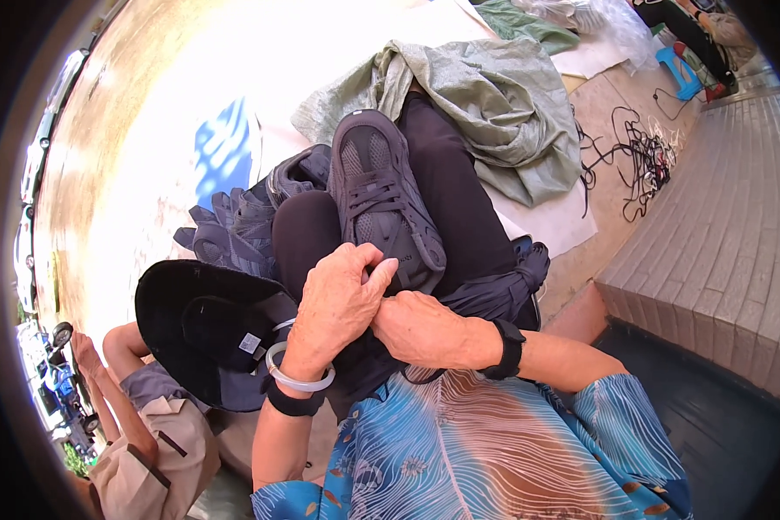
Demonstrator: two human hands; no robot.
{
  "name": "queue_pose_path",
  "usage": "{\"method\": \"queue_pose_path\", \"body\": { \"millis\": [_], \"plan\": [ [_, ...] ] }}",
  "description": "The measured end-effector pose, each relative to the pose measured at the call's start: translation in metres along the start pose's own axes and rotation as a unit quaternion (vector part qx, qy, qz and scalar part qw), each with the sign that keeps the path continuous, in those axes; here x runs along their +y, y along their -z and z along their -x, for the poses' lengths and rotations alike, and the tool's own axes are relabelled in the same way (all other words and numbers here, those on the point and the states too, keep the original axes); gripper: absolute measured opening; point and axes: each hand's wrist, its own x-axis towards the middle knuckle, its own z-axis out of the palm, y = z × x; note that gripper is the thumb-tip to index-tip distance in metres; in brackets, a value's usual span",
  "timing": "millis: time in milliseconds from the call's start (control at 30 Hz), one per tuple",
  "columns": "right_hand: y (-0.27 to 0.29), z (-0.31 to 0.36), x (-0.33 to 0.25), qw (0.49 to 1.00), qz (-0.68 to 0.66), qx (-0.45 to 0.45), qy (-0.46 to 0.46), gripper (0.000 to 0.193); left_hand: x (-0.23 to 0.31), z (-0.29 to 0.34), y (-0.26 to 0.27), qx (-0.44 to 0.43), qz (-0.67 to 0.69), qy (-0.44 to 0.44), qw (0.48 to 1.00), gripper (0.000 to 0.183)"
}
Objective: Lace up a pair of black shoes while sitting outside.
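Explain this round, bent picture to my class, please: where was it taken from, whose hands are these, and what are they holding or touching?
There is no machine here, only a person with bare hands. The one picture comes from a wide fisheye camera worn on that person's head, looking down, so straight edges curve toward the rim. The forearms come in from the bottom edge. The left hand, with a pale bangle and a dark band at the wrist, rests on the heel of a dark grey laced shoe worn on a crossed leg in black trousers. The right hand, with a black wristband, lies against it just below; what its fingers grip is hidden. A black brimmed hat lies upturned at the left, beside grey gloves. A green cloth is spread beyond, with tangled black cables on the ground. Another person sits at the lower left.
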Motion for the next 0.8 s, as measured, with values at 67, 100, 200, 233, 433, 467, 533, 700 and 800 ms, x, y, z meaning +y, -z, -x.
{"method": "queue_pose_path", "body": {
  "millis": [67, 100, 200, 233, 433, 467, 533, 700, 800],
  "plan": [
    [0.016, 0.006, -0.007, 0.997, -0.005, -0.068, -0.026, 0.013, -0.008, 0.002, -0.006, 0.013, 0.033, -0.007, 0.999, 0.023],
    [0.020, 0.010, -0.005, 0.997, -0.008, -0.069, -0.029, 0.013, -0.010, 0.004, -0.008, 0.025, 0.067, -0.016, 0.997, 0.022],
    [0.045, 0.015, 0.007, 0.992, -0.107, 0.069, 0.020, 0.026, -0.011, 0.012, -0.001, 0.023, 0.253, 0.041, 0.966, 0.021],
    [0.055, 0.014, 0.009, 0.977, -0.152, 0.148, -0.024, 0.023, -0.012, 0.014, 0.002, 0.013, 0.321, 0.071, 0.944, 0.021],
    [0.074, 0.003, 0.012, 0.930, -0.290, 0.073, -0.214, 0.030, -0.006, 0.027, 0.000, -0.064, 0.364, 0.083, 0.926, 0.019],
    [0.065, 0.002, 0.014, 0.933, -0.306, 0.071, -0.175, 0.035, 0.004, 0.031, -0.001, -0.071, 0.337, 0.068, 0.936, 0.016],
    [0.042, -0.004, 0.025, 0.885, -0.441, 0.069, -0.131, 0.033, 0.025, 0.037, -0.001, -0.107, 0.232, 0.004, 0.967, 0.013],
    [0.041, -0.011, 0.024, 0.865, -0.462, 0.120, -0.153, 0.028, 0.014, 0.032, -0.004, -0.128, 0.203, -0.076, 0.968, 0.029],
    [0.055, -0.002, 0.024, 0.884, -0.411, 0.103, -0.194, 0.028, 0.017, 0.004, 0.009, 0.030, 0.256, 0.081, 0.963, 0.025]
  ]
}}
